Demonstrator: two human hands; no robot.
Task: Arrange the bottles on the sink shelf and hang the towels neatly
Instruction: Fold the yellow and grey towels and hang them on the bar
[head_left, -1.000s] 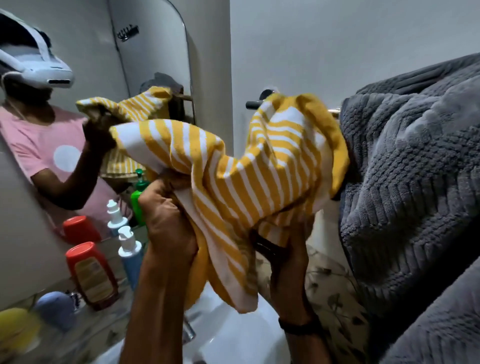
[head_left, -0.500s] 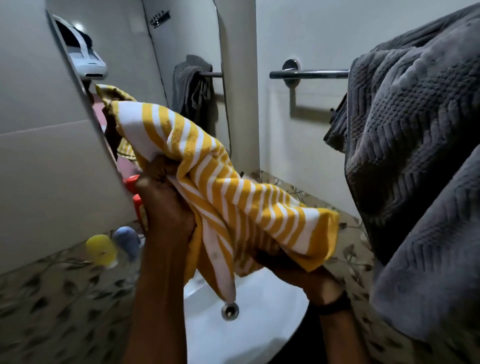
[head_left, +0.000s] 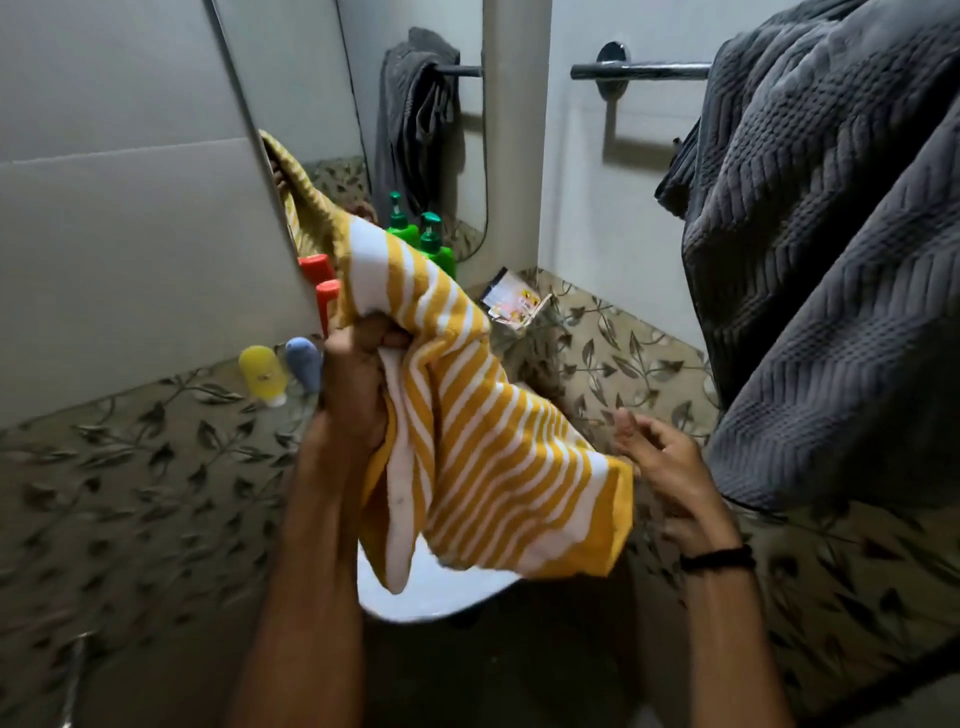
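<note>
Over the white sink (head_left: 415, 597), my left hand (head_left: 358, 374) is clenched on the bunched top of the striped towel (head_left: 483, 457) so it hangs free, while my right hand (head_left: 665, 467), fingers spread, touches its lower corner

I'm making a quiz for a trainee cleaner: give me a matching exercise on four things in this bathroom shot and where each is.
Things:
1. striped towel
2. grey towel
3. green pump bottle
4. yellow bottle

Places:
A. lying on the counter beside a blue bottle
B. draped over the chrome rail
C. gripped in the left hand
D. standing by the mirror

Pairs: 1-C, 2-B, 3-D, 4-A
</note>
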